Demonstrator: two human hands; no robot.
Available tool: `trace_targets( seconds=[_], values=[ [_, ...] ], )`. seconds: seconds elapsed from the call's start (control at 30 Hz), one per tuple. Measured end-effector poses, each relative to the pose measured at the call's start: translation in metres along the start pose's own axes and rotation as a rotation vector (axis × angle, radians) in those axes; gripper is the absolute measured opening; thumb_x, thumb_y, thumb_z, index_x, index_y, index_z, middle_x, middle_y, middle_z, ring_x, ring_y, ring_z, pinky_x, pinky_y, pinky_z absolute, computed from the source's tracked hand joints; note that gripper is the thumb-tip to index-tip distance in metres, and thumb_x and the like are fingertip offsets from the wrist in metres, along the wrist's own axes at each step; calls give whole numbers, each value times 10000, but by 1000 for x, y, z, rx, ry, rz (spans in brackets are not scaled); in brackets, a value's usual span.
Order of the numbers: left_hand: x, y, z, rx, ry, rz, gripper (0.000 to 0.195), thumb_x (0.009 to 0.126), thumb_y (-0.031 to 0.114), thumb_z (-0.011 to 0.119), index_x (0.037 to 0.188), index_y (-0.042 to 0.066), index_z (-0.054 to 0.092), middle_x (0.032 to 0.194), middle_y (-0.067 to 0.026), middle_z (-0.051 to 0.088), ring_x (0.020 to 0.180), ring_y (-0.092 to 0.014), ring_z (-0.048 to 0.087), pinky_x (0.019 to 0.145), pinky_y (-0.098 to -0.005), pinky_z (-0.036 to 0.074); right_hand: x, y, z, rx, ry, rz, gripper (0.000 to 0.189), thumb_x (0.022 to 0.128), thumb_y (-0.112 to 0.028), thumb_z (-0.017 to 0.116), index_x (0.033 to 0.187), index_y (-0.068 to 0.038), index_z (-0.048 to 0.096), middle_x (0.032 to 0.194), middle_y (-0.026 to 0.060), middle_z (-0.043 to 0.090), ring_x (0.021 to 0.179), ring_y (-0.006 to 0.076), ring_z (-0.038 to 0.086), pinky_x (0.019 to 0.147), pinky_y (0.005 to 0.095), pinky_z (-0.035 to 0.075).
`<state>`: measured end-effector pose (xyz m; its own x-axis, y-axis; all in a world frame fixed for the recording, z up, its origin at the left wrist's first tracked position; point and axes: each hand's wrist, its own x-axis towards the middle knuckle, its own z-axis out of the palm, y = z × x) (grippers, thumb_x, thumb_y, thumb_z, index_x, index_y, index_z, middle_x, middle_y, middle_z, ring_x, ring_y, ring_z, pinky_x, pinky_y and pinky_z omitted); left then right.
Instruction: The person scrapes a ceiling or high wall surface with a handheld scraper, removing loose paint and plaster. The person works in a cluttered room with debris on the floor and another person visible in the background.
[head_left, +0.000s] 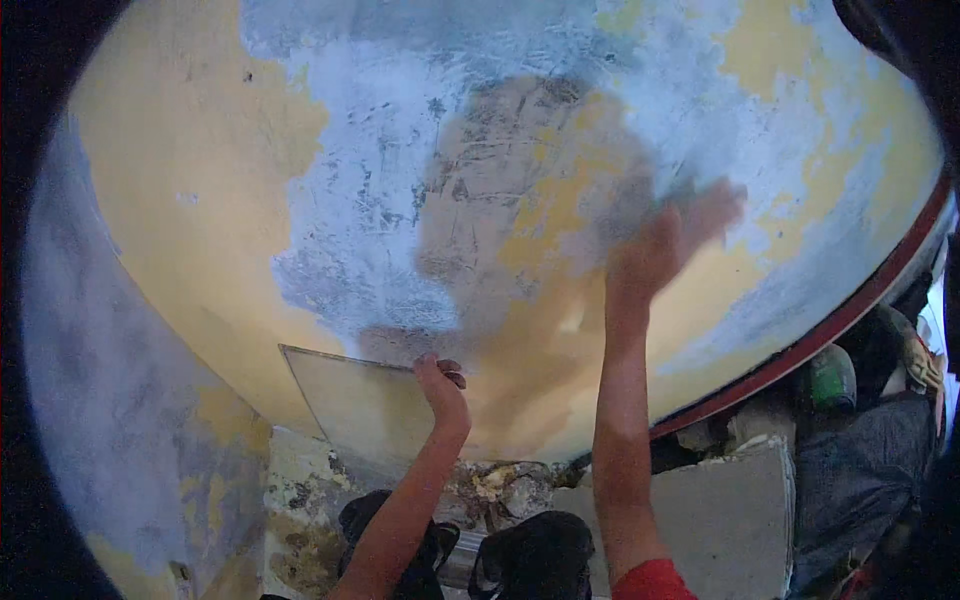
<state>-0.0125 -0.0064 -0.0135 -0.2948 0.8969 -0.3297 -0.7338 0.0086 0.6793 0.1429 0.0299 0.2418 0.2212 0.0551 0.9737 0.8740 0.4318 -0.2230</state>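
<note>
Before me is a wall with yellow paint and pale bluish-white patches, scratched and stained in the middle. My right hand reaches up to it, blurred, with the thumb raised and the fingers stretched to the right. Whether anything lies under its palm cannot be seen. Lower and to the left, my left hand has its fingers curled at the upper edge of a thin-edged yellowish rectangular panel. The picture does not settle whether it grips that edge or rests there. A broad shadow covers the wall between both hands.
A dark red edge strip borders the wall at right. Below it are grey boards, a dark sack and a green-marked object. Black shoes stand by rough, broken masonry. Another wall adjoins at left.
</note>
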Motion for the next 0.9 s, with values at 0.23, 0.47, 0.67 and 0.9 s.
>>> trace_targets(
  seconds=[0.23,0.47,0.67,0.9],
  values=[
    [-3,13,2,-100,10,-35,169,871,248,363,887,82,388,616,-44,457,455,-117,389,398,-258,325,-20,-33,37,-464,-297,-196,447,862,-266,351,1297,-164,330,1394,184,98,1232,499,38,968,595,77],
    [-3,11,1,-97,25,-30,204,858,281,376,904,82,389,622,-41,458,451,-118,385,410,-259,328,-163,-3,11,-414,-457,-162,472,821,-248,419,1279,-155,352,1378,207,132,1221,514,71,963,600,105],
    [-5,16,-1,-83,10,-24,245,869,320,344,895,82,397,625,-43,457,462,-123,388,427,-267,329,28,-57,46,-450,-263,-363,471,830,-250,395,1293,-195,329,1384,170,155,1238,459,121,964,589,126],
    [-8,26,3,-78,39,-98,290,874,342,315,903,69,406,622,-46,455,472,-132,391,428,-262,329,115,-91,62,-357,-110,-433,514,852,-277,351,1321,-92,253,1394,145,137,1257,412,113,997,538,112]
  ],
)
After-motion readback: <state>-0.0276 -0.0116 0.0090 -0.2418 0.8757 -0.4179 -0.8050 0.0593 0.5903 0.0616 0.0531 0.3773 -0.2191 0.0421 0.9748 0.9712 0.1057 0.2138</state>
